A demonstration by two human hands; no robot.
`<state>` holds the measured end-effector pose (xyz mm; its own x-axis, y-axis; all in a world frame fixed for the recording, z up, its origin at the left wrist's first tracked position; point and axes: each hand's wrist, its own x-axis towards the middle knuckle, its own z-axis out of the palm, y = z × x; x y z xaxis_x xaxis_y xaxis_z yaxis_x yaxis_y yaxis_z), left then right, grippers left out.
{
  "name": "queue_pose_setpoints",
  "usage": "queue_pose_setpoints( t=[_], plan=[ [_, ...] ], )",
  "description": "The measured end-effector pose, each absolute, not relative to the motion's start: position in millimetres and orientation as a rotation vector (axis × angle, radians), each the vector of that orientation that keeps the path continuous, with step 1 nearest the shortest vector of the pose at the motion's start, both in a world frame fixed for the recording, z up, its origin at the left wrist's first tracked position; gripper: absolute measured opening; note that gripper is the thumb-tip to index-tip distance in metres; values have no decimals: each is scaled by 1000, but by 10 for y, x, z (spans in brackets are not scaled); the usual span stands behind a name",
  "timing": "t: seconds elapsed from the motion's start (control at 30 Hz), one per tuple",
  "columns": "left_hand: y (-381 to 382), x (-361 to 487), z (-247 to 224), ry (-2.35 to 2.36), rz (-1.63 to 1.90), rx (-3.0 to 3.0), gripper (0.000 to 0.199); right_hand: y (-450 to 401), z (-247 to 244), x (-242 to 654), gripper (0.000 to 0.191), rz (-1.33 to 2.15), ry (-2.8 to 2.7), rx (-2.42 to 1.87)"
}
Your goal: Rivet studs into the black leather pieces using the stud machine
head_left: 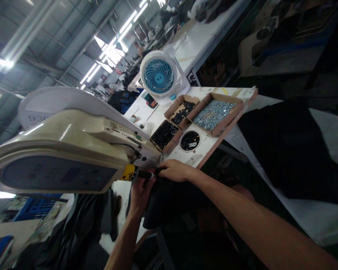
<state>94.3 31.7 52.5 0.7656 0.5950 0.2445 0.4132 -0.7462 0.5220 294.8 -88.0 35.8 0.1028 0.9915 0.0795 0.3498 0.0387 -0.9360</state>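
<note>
A piece of black cloth [171,198] hangs over the table's front edge below the cream-coloured machine [98,138]. My left hand [141,193] grips the cloth just under the machine's dark nozzle-like tip [145,174], its fingertips partly hidden by that tip. On the other side of the tip, my right hand [174,170] has its fingers closed on the cloth's upper edge. Both hands are close together, with the tip between them. What lies directly beneath the tip is hidden.
Cardboard boxes hold small silvery metal parts [214,114] and small black parts [165,135]. A round bowl [190,141] of dark pieces sits nearer. Behind stands a white fan [159,77]. Dark cloth piles lie left [73,232] and right [293,150].
</note>
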Motion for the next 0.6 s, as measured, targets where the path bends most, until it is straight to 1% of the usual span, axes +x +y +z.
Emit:
queue_pose_setpoints(
  t=[0.07,0.27,0.4,0.6],
  plan=[
    [314,935,561,787,539,2465,43,-908,378,2965,26,921,-1404,-1443],
    [341,909,742,776,243,2232,53,-941,420,2976,24,997,-1408,-1467],
    [368,880,700,829,287,2172,53,-897,422,2962,23,1004,-1426,-1522],
    [373,833,592,860,337,2154,52,-889,410,2982,24,1014,-1460,-1468]
  ],
)
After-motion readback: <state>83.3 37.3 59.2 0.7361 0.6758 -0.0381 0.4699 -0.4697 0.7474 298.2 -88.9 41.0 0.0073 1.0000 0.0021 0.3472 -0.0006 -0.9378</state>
